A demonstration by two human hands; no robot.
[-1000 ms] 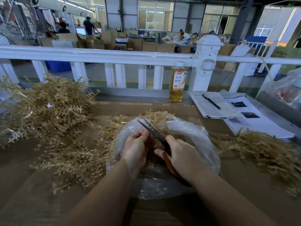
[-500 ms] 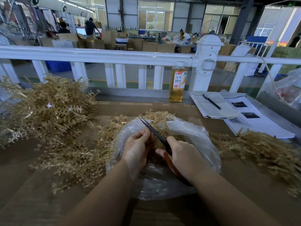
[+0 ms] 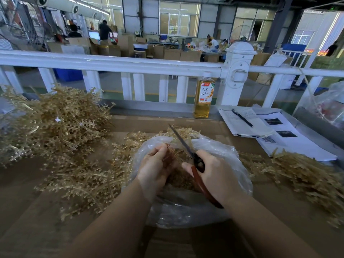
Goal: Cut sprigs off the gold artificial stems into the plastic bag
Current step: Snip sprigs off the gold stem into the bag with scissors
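Pinching a gold stem (image 3: 170, 152) over the plastic bag (image 3: 223, 183), the left hand (image 3: 155, 168) holds it just left of the scissors (image 3: 183, 143), gripped by the right hand (image 3: 217, 174), blades seemingly together, pointing away and leftward.

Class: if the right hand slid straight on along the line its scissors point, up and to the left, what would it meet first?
Probably the gold sprigs heaped at the plastic bag's far rim, just past the scissors tip; depth is uncertain.

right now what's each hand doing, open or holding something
Left hand: closed, pinching a gold stem over the plastic bag.
Right hand: closed around the scissors.
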